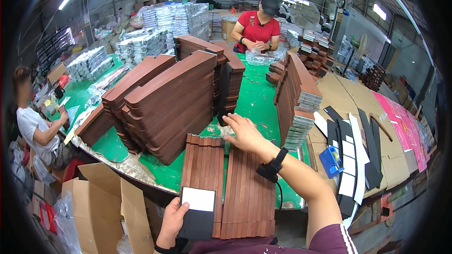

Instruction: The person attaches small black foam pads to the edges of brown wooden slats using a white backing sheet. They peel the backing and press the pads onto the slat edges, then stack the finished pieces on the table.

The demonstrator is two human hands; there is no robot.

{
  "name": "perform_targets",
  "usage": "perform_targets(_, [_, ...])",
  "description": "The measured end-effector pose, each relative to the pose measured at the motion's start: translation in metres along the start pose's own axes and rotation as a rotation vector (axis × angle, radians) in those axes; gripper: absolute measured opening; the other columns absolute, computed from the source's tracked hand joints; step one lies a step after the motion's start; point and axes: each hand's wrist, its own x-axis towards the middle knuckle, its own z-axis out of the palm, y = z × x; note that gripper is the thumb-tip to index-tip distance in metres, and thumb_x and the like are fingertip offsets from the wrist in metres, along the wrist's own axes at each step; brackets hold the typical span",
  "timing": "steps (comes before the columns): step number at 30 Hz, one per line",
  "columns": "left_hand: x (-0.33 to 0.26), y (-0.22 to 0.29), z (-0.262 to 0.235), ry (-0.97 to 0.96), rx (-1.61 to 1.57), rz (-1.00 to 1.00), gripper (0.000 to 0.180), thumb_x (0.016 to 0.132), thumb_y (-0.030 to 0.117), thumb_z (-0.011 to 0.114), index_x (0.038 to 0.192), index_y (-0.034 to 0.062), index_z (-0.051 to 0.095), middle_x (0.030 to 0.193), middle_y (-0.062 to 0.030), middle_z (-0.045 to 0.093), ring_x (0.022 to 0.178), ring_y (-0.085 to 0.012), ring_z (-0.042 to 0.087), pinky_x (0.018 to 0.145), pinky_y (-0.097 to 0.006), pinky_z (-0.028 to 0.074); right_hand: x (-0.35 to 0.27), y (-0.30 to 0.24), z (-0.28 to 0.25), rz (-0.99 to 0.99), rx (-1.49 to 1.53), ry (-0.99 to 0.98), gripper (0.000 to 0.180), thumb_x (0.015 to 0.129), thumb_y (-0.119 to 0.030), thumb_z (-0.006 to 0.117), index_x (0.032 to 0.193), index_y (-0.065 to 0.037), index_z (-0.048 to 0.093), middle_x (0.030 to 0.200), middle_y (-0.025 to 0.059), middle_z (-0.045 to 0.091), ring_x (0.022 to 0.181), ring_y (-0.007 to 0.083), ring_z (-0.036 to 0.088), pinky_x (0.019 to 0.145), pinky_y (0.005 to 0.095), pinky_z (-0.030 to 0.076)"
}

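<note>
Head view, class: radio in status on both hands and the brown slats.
Left hand gripping black card with white patch. Right hand open near far end of brown slats, contact unclear. Slats lie in two groups; tall brown stack just beyond.

Spreads out as a green surface (pixel 256 94), worn pale along the near-left edge. Carries two rows of brown slats (pixel 248 188) side by side at the near edge, tall brown stacks (pixel 172 106) standing to their left, another tall pile (pixel 293 94) toward the right edge, and plastic-wrapped silvery bundles (pixel 89 63) toward the far-left corner.
</note>
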Motion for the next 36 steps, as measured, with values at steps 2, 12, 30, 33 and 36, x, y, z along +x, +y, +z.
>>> perform_targets(2, [0.002, -0.001, 0.001, 0.012, 0.007, 0.018, 0.014, 0.103, 0.009, 0.062, 0.113, -0.0001, 0.064, 0.105, -0.0061, 0.072, 0.091, -0.012, 0.065, 0.085, -0.029, 0.053, 0.002, -0.001, 0.011, 0.004, -0.119, -0.246, 0.082, 0.087, -0.045, 0.078, 0.151, -0.005, 0.047, 0.157, 0.024, 0.044, 0.147, 0.0421, 0.041, 0.117, 0.0627, 0.034])
perform_targets(12, [-0.005, 0.003, 0.0, 0.02, -0.007, 0.007, 0.018, 0.105, 0.011, 0.062, 0.115, -0.0035, 0.062, 0.11, -0.0078, 0.07, 0.098, -0.0118, 0.064, 0.09, -0.029, 0.052, 0.001, -0.005, 0.042, 0.064, 0.205, -0.008, 0.07, 0.087, -0.025, 0.081, 0.145, 0.001, 0.051, 0.13, 0.0275, 0.065, 0.123, 0.0447, 0.06, 0.107, 0.0496, 0.046])
perform_targets(30, [-0.018, 0.011, -0.001, 0.002, -0.084, 0.005, 0.022, 0.105, 0.014, 0.062, 0.119, -0.0025, 0.062, 0.113, -0.009, 0.071, 0.1, -0.013, 0.066, 0.091, -0.03, 0.053, -0.02, 0.004, 0.036, 0.043, 0.248, 0.069, 0.058, 0.087, -0.022, 0.078, 0.138, -0.002, 0.058, 0.131, 0.0236, 0.064, 0.123, 0.0423, 0.059, 0.106, 0.0488, 0.046])
perform_targets(33, [-0.019, 0.013, -0.003, 0.005, -0.145, -0.047, 0.021, 0.105, 0.014, 0.062, 0.119, -0.0017, 0.062, 0.113, -0.0088, 0.071, 0.102, -0.0135, 0.066, 0.094, -0.031, 0.052, -0.021, 0.001, 0.023, -0.003, 0.224, 0.116, 0.059, 0.086, -0.019, 0.079, 0.138, -0.002, 0.058, 0.132, 0.0228, 0.062, 0.123, 0.0421, 0.059, 0.106, 0.0483, 0.046])
perform_targets(36, [-0.024, 0.017, -0.009, 0.001, -0.222, -0.071, 0.018, 0.105, 0.014, 0.063, 0.117, -0.0001, 0.062, 0.112, -0.0076, 0.071, 0.102, -0.013, 0.065, 0.095, -0.03, 0.051, -0.019, -0.027, -0.005, -0.095, 0.208, 0.154, 0.05, 0.087, -0.016, 0.078, 0.133, -0.002, 0.062, 0.132, 0.0204, 0.061, 0.124, 0.0408, 0.059, 0.105, 0.0468, 0.048])
